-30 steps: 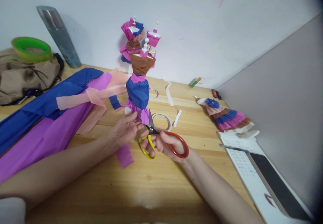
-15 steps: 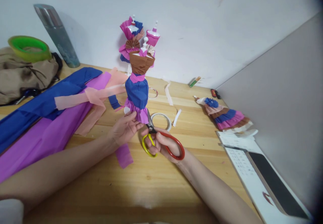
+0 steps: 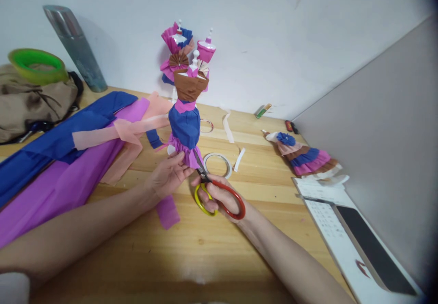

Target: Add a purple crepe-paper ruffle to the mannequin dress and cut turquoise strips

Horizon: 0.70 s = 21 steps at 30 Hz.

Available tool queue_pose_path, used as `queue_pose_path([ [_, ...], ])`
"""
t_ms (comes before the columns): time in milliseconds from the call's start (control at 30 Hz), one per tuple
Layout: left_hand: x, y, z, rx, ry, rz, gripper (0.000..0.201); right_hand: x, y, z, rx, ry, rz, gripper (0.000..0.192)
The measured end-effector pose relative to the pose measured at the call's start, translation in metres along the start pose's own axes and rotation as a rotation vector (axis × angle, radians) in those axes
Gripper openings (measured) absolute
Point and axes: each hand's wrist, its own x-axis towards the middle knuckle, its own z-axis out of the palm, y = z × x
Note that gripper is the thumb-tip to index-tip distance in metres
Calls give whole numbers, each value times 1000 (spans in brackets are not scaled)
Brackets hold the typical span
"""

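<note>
A small mannequin stands upright on the wooden table, dressed in crepe paper: brown top, pink waistband, blue skirt, pink ruffle at the hem. My left hand pinches the pink ruffle at its lower edge. My right hand grips scissors with one yellow and one red handle loop. Their blades point up into the ruffle just right of my left fingers. A pink paper strip lies under my left wrist.
Blue, purple and peach crepe sheets cover the table's left. Two more dressed mannequins stand behind. A tape roll, white strips, a lying dressed figure, a tablet on papers, a bag with green ring and a flask surround the spot.
The scissors' handles have drawn closer together and the blades have gone further into the pink ruffle. My left hand keeps its hold on the hem.
</note>
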Motion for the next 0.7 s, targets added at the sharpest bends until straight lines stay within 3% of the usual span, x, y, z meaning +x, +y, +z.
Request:
queue_pose_path([
  [300,0,0,1,7,28,20,21,2,5,-5,-50,13,1,44],
  [533,1,-1,0,-26,12,5,29,3,5,-6,-64,-14,10,42],
  [700,4,-2,-5,-48,-36,3,23,2,2,-5,-62,-8,0,43],
])
